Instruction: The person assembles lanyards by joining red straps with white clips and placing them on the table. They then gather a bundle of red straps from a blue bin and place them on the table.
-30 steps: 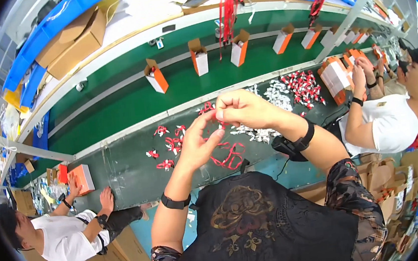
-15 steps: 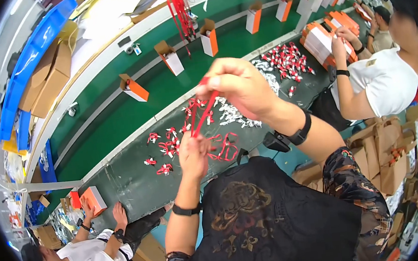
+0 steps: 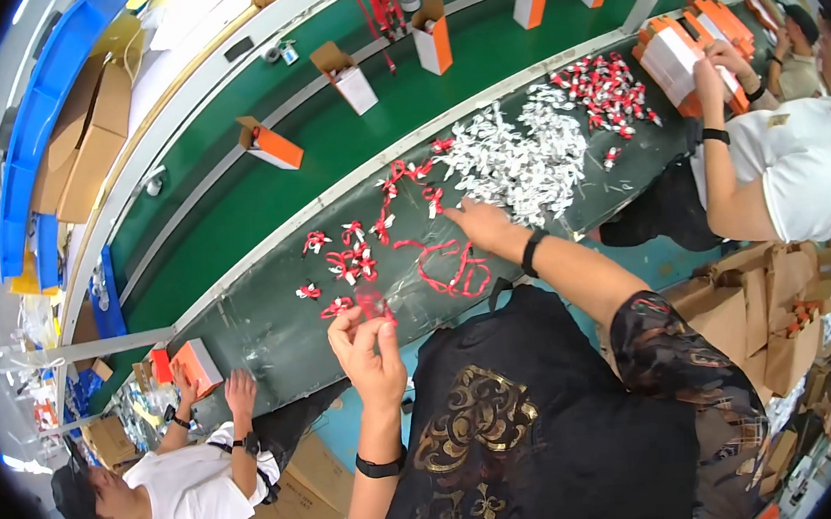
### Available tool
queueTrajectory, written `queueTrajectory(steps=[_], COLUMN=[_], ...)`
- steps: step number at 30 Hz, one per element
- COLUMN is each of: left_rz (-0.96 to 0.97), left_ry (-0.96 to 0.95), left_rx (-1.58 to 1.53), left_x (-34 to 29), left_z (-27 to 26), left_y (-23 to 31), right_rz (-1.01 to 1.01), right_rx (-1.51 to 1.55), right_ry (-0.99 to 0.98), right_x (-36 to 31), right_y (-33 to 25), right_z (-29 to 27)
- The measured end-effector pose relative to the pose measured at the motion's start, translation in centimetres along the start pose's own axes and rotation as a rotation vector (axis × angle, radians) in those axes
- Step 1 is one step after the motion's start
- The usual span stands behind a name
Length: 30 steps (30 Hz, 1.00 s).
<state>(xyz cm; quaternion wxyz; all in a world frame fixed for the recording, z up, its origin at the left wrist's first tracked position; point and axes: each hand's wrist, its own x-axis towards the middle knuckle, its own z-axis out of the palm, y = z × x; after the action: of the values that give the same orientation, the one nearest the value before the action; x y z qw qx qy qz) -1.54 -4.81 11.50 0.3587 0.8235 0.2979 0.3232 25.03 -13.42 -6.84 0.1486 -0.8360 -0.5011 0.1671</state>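
My left hand (image 3: 370, 356) is raised over the near edge of the bench, thumb and fingers pinched on a small red strap (image 3: 372, 304), which is blurred. My right hand (image 3: 489, 228) reaches down to the bench at the near left edge of a heap of small white pieces (image 3: 516, 155), its fingers stretched out. Just beyond its fingertips lies a small red-and-white looped strap (image 3: 433, 201). Between my hands a longer red strap (image 3: 457, 271) lies in loose loops. Several small red-and-white bundles (image 3: 351, 263) lie scattered beyond my left hand.
A heap of red-and-white bundles (image 3: 607, 91) lies beyond the white heap. Open orange-and-white boxes (image 3: 271, 143) stand along the green belt (image 3: 230, 202). Co-workers in white sit at the left (image 3: 188, 492) and right (image 3: 786, 164), the right one beside stacked boxes (image 3: 671, 60). Red straps hang overhead (image 3: 376, 3).
My hands have come apart from the red strap stretched between them. The right has let go and dropped to the white heap; the left keeps a red strap, a little lower.
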Motion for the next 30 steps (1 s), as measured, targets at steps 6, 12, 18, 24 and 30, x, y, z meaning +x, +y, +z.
queueTrajectory(steps=[6,12,18,24,30], left_rz=[-0.043,0.06,0.137,0.181,-0.11], left_ry=[-0.13,-0.259,-0.591,-0.772,-0.616], left_rx=[0.221,0.265,0.141,0.003,-0.477], left_x=[1.9,4.3,6.6,9.5,9.2], left_z=[-1.7,-2.7,-4.4,-5.0,-3.5], left_y=[1.8,3.9,5.7,6.4,1.3], right_rz=[-0.249,-0.1,-0.083,-0.402,-0.11], right_rx=[-0.297,0.203,1.045,0.813,1.41], right_ry=[-0.219,0.136,0.083,-0.251,-0.675], right_x=[3.9,1.9,1.0,-1.6,-3.1], right_y=[3.1,0.5,-7.1,-14.1,-13.8], right_z=[3.7,-3.6,-13.0,-17.9,-18.4])
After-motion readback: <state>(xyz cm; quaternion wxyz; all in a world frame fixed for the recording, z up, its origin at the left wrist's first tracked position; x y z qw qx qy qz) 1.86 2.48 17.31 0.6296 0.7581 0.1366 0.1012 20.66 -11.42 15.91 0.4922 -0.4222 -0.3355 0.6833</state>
